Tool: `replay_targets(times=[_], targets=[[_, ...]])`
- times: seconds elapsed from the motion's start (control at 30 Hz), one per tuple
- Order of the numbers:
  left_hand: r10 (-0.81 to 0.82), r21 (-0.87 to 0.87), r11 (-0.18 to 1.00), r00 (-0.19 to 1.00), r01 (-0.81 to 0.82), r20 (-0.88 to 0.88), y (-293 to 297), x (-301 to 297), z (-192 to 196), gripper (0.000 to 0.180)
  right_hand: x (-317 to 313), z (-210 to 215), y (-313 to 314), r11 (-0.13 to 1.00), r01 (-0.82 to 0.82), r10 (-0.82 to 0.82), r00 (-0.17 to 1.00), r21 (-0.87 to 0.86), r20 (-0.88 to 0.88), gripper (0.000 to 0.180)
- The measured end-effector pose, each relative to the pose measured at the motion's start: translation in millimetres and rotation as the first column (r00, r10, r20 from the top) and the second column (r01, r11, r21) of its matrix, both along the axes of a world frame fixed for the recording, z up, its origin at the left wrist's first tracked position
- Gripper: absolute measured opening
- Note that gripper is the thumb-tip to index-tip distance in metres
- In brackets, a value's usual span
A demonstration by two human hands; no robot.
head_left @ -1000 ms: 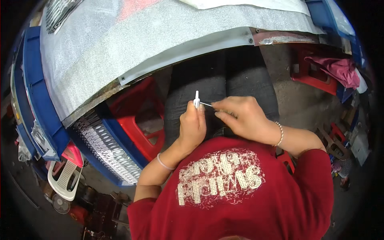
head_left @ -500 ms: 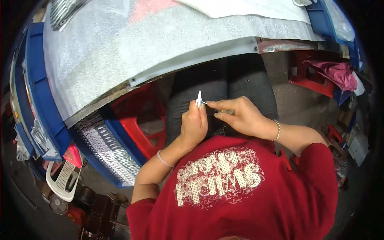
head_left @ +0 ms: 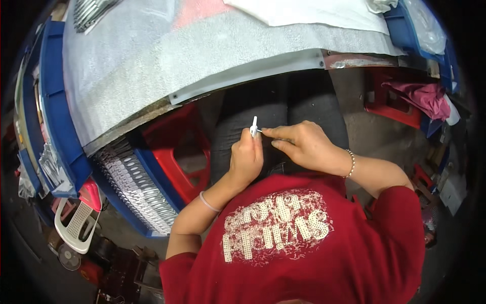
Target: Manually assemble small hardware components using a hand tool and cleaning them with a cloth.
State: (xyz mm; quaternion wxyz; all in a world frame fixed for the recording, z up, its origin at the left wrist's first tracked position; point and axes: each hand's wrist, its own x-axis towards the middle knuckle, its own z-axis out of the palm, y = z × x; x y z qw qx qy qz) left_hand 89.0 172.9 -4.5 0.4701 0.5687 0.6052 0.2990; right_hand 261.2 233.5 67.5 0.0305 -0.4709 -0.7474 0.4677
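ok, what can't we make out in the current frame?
All in the head view:
White piece: lower end hidden by the left hand.
Thin rod: too small to tell its exact shape.
Right hand: curled fingers mostly hidden beneath it.
Silver bundle: far end cut off by the picture's top edge.

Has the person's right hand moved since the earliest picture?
Yes, slightly: judged against the red stool at the left, the right hand has shifted left, closer to the white piece in the left hand.
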Motion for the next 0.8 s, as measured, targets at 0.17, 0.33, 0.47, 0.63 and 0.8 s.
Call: replay_targets(times=[0.17, 0.33, 0.47, 0.63, 0.8], targets=[[0.033, -0.093, 0.996, 0.979, -0.014, 0.2, -5, -2, -2, 0.013, 7, 23, -4, 0.998, 0.055, -0.057, 0.997, -0.033, -0.058, 0.034], [0.283, -0.502, 0.864, 0.805, 0.022, 0.522, -10, -6, 8, 0.018, 14, 34, -25, 0.972, 0.015, 0.016, 0.991, 0.235, -0.131, 0.036], [0.273, -0.497, 0.867, 0.809, 0.028, 0.521, -8, -5, 12, 0.019, 13, 31, -24, 0.951, 0.021, 0.027, 0.988, 0.308, -0.15, 0.038], [0.194, -0.409, 0.913, 0.894, -0.013, 0.405, -11, -3, 7, 0.02, 16, 26, -24, 0.984, 0.092, -0.065, 0.983, 0.155, -0.172, 0.031], [0.088, -0.262, 0.965, 0.956, -0.012, 0.281, -13, 0, 3, 0.02, 16, 21, -15, 0.989, 0.121, -0.109, 0.985, 0.088, -0.132, 0.023]])
